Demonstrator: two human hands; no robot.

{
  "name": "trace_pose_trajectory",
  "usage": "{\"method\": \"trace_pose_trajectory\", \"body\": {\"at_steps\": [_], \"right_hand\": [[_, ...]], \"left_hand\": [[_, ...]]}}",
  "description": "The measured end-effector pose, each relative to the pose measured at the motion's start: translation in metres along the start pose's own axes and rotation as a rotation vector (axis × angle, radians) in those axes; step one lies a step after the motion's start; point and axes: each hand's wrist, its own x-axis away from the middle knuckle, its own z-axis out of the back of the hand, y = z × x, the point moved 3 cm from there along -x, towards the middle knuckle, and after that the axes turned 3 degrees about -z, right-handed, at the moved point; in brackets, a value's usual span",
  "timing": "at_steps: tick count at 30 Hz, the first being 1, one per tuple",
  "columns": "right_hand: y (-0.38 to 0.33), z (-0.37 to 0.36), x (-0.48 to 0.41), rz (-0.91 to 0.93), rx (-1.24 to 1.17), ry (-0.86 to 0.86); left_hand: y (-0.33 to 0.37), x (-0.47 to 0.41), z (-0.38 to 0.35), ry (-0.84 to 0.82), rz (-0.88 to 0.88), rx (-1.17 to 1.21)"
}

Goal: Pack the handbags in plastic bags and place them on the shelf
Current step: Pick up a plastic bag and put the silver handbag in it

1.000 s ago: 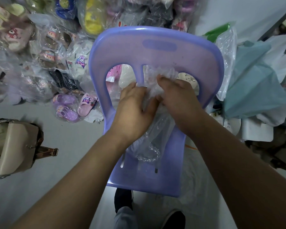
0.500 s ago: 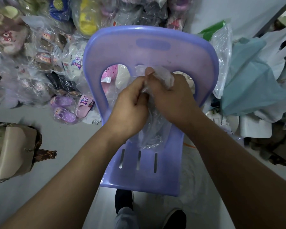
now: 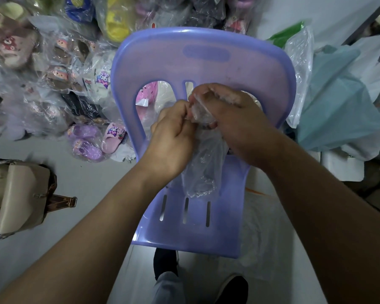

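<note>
Your left hand [image 3: 171, 141] and right hand [image 3: 237, 123] pinch the crumpled clear plastic bag [image 3: 204, 172]; the beige leather handbag [image 3: 20, 194] lies leftward, nearer the left hand.

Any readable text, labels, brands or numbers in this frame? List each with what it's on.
No legible text in this view.
Purple chair: raised oval on the backrest, no letters can be made out.
Beige handbag: patterned print on the brown strap, too small to read.
Pink slipper: cartoon picture only, no words seen.
Clear plastic bag, gripped by the left hand and right hand: no print visible.
</note>
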Motion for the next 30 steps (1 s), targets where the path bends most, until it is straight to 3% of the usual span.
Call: {"method": "trace_pose_trajectory", "body": {"at_steps": [4, 6, 13, 19, 23, 27, 30], "right_hand": [[0.0, 0.008, -0.001, 0.054, 0.12, -0.217], [0.0, 0.01, -0.002, 0.117, 0.234, -0.223], [0.001, 0.014, -0.004, 0.286, 0.562, 0.109], [0.007, 0.007, 0.01, 0.546, 0.908, 0.413], [0.012, 0.009, 0.017, 0.627, 0.959, 0.483], [0.016, 0.013, 0.019, 0.661, 0.881, 0.475], [0.022, 0.015, 0.016, 0.609, 0.772, 0.454]], "left_hand": [[0.0, 0.003, 0.006, 0.083, -0.038, 0.002], [-0.001, 0.002, 0.008, 0.085, -0.023, 0.021], [-0.003, 0.0, 0.007, 0.066, -0.059, -0.129], [0.003, -0.007, 0.002, -0.043, -0.228, -0.454], [0.005, -0.009, 0.006, -0.164, -0.16, -0.322], [0.006, -0.01, 0.011, -0.198, -0.018, -0.088], [0.003, -0.009, 0.012, -0.219, 0.023, -0.049]]}}
